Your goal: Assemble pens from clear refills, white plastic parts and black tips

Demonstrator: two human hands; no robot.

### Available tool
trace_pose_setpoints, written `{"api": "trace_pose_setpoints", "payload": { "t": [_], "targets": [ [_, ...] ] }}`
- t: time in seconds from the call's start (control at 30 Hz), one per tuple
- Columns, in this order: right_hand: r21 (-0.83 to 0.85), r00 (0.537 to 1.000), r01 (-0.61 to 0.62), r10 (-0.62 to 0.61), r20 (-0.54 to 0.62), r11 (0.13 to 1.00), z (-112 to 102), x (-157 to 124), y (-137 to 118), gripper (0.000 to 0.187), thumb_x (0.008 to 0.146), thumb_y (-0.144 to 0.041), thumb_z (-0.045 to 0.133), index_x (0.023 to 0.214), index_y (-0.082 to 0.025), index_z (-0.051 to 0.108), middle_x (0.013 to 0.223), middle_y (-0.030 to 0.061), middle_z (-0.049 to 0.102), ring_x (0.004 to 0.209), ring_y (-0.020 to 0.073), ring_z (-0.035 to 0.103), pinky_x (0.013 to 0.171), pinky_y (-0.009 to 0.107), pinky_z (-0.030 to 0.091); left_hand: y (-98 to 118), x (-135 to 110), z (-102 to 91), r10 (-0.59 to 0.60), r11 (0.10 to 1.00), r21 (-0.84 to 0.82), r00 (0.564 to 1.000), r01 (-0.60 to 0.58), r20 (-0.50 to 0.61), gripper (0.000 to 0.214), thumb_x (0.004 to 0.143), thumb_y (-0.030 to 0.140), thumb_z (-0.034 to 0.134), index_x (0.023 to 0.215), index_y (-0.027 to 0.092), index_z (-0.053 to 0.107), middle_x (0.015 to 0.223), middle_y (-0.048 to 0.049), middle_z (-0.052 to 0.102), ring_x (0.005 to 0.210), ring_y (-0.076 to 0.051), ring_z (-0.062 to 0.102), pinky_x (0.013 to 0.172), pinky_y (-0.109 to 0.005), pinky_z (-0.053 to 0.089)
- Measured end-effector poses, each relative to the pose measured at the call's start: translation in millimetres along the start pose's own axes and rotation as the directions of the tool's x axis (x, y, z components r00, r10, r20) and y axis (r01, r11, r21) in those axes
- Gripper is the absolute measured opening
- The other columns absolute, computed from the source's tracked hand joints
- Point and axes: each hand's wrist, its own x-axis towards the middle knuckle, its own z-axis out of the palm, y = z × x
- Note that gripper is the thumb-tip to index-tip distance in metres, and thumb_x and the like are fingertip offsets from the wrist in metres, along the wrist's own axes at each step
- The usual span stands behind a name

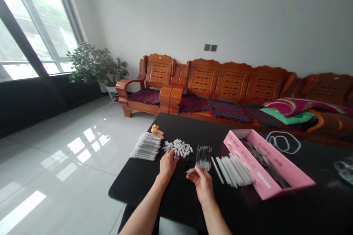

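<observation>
My left hand [167,165] is at the near edge of a pile of small white caps [180,148], its fingers curled and closed; what lies between the fingertips is hidden. Between thumb and fingers, my right hand [202,181] holds a whitish pen barrel [192,169], tilted, its tip pointing left. Small black pieces [188,161] lie between the hands. Just beyond the right hand is a row of thin dark-tipped refills [203,156]. Translucent white tubes [234,170] are laid side by side to its right. A stack of similar white tubes [147,146] sits at left.
A pink box [284,172] with dark strips inside stands on the black table [149,181] at right. Behind the left stack is a small yellow figurine [154,129]. A looped white cable [284,142] lies at the far right. Beyond the table stands a wooden sofa [231,80].
</observation>
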Motion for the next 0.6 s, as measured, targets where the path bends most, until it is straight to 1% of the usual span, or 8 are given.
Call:
{"api": "trace_pose_setpoints", "payload": {
  "t": [0.1, 0.2, 0.27, 0.33, 0.4, 0.47, 0.53, 0.6],
  "targets": [
    [-0.003, 1.000, -0.003, 0.003, 0.001, 1.000, 0.0, 0.5, 0.4, 0.034, 0.062, -0.030, 0.086, 0.074, -0.015, 0.059, 0.061, 0.0049, 0.073, 0.054, 0.0200, 0.069, 0.054, 0.032, 0.059, 2.0, 1.2, 3.1, -0.010, 0.996, 0.094, 0.999, 0.007, 0.039, 0.007, 0.082, 0.023, 0.062, 0.088, 0.020, 0.064, 0.094, -0.0054, 0.064, 0.081, -0.018, 0.060, 0.073, -0.025, 0.038],
    [-0.005, 1.000, -0.004, 0.004, 0.004, 1.000, 0.2, 0.4, 0.4, 0.034, 0.061, -0.030, 0.087, 0.073, -0.014, 0.059, 0.063, 0.0051, 0.073, 0.055, 0.0203, 0.069, 0.054, 0.032, 0.059, 2.0, 0.6, 3.7, 0.010, 0.996, 0.088, 1.000, -0.012, 0.019, 0.009, 0.084, 0.017, 0.056, 0.088, 0.019, 0.064, 0.093, -0.0072, 0.065, 0.083, -0.019, 0.061, 0.075, -0.026, 0.039],
    [-0.005, 1.000, -0.007, 0.007, 0.008, 1.000, 0.1, 0.0, 0.2, 0.034, 0.061, -0.031, 0.087, 0.073, -0.014, 0.059, 0.064, 0.0055, 0.073, 0.056, 0.0209, 0.070, 0.055, 0.033, 0.059, 1.2, 0.1, 2.1, -0.016, 1.000, -0.020, 0.999, 0.016, -0.040, 0.010, 0.082, 0.016, 0.058, 0.088, 0.018, 0.066, 0.088, -0.0069, 0.066, 0.083, -0.019, 0.061, 0.076, -0.026, 0.040],
    [-0.009, 1.000, -0.013, 0.013, 0.008, 1.000, 0.0, -0.5, -0.4, 0.035, 0.060, -0.031, 0.087, 0.072, -0.015, 0.059, 0.066, 0.0059, 0.074, 0.059, 0.0223, 0.071, 0.056, 0.033, 0.060, 0.5, 0.2, -1.0, -0.118, 0.963, -0.251, 0.992, 0.104, -0.041, 0.013, 0.079, 0.019, 0.062, 0.090, 0.017, 0.069, 0.078, -0.0049, 0.065, 0.076, -0.017, 0.061, 0.070, -0.025, 0.042],
    [-0.021, 1.000, -0.020, 0.020, 0.003, 1.000, 0.8, -1.2, -1.8, 0.036, 0.059, -0.032, 0.088, 0.073, -0.015, 0.059, 0.067, 0.0060, 0.074, 0.061, 0.0234, 0.072, 0.056, 0.033, 0.059, 0.3, 0.6, -5.2, -0.232, 0.799, -0.553, 0.970, 0.235, 0.077, 0.022, 0.077, 0.027, 0.066, 0.095, 0.015, 0.070, 0.068, -0.0021, 0.061, 0.064, -0.014, 0.057, 0.060, -0.023, 0.043],
    [-0.056, 1.000, -0.023, 0.023, 0.000, 0.998, 3.7, -3.1, -4.4, 0.037, 0.058, -0.034, 0.088, 0.075, -0.015, 0.061, 0.066, 0.0048, 0.073, 0.059, 0.0221, 0.071, 0.054, 0.031, 0.058, 0.6, 0.9, -9.9, -0.249, 0.518, -0.783, 0.937, 0.343, 0.246, 0.032, 0.074, 0.033, 0.070, 0.098, 0.012, 0.070, 0.064, 0.0003, 0.057, 0.056, -0.011, 0.053, 0.052, -0.020, 0.041],
    [-0.134, 1.000, -0.011, 0.013, 0.016, 0.991, 9.2, -7.1, -8.2, 0.039, 0.060, -0.039, 0.086, 0.080, -0.013, 0.064, 0.062, 0.0029, 0.070, 0.053, 0.0190, 0.068, 0.051, 0.028, 0.055, 1.0, 0.9, -14.5, -0.206, 0.261, -0.878, 0.912, 0.402, 0.356, 0.035, 0.070, 0.034, 0.075, 0.095, 0.010, 0.070, 0.062, 0.0020, 0.054, 0.053, -0.007, 0.050, 0.048, -0.017, 0.040],
    [-0.244, 0.997, 0.021, -0.002, 0.076, 0.970, 16.8, -13.0, -12.6, 0.042, 0.066, -0.046, 0.080, 0.086, -0.012, 0.066, 0.058, 0.0013, 0.066, 0.047, 0.0162, 0.063, 0.046, 0.025, 0.051, 1.7, 0.7, -18.5, -0.171, 0.110, -0.899, 0.899, 0.425, 0.404, 0.034, 0.067, 0.032, 0.079, 0.091, 0.010, 0.070, 0.061, 0.0028, 0.053, 0.051, -0.005, 0.049, 0.045, -0.014, 0.039]
  ]
}}
